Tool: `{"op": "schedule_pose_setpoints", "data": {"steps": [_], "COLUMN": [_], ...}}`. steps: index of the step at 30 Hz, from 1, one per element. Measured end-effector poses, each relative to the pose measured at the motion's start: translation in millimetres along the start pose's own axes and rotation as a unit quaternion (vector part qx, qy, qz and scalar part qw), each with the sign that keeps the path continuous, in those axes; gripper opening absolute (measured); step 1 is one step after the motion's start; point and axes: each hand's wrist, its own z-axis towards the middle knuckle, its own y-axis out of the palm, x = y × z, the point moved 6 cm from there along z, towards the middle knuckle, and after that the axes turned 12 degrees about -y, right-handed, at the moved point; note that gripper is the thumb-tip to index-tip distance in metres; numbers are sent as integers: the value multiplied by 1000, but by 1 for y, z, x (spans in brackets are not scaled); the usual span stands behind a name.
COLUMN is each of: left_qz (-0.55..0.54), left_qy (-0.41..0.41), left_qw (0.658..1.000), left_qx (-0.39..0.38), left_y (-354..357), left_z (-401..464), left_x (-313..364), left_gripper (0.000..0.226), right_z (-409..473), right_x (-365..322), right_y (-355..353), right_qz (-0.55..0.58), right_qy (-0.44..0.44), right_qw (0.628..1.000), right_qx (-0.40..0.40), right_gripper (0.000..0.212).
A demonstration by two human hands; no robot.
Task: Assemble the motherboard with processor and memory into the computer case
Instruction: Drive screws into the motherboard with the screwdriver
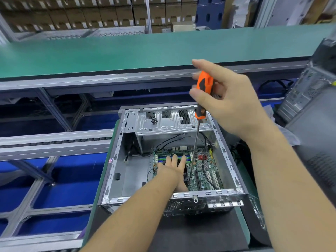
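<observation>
An open silver computer case point(116, 171) lies on its side in front of me. A green motherboard point(205, 171) sits flat on its floor, with blue and green memory slots point(163, 158) at its far edge. My left hand point(172, 168) lies flat on the board, fingers straight over the memory slots. My right hand point(227, 99) holds an orange and black screwdriver point(204, 93) upright above the case. Its long shaft runs down to the board just right of my left hand.
Several small dark screws point(154, 121) lie on the drive bay plate point(171, 122) at the case's far end. Black cables point(205, 142) cross the board. A green conveyor belt point(145, 51) runs behind. Another case point(307, 95) stands at the right. Metal rails point(54, 140) sit left.
</observation>
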Motion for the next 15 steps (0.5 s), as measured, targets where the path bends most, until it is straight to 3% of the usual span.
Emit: {"op": "schedule_pose_setpoints", "data": {"steps": [2,3,7,9,13,15], "left_qz": [-1,-1,-3,-5,-6,-4], "left_qy": [2,3,2,1,-1,-1], "left_qw": [1000,1000,1000,1000,1000,1000], "left_qx": [0,2,-2,-5,-3,2], "left_y": [0,0,1,2,2,2], "left_z": [0,1,2,3,4,4], "left_x": [0,1,1,1,1,1], "left_gripper": [114,115,116,116,116,116], "right_z": [-4,-5,1,1,-4,-3], "right_x": [-5,-8,-10,-6,-11,-13], "right_y": [2,1,-8,-5,0,-5], "right_qz": [153,165,-68,-92,127,93], "right_qy": [2,-9,-44,-27,-22,-32], "right_qw": [988,985,996,995,991,995], "right_qx": [-33,-37,38,37,-30,-17], "right_gripper": [49,48,35,34,43,41]}}
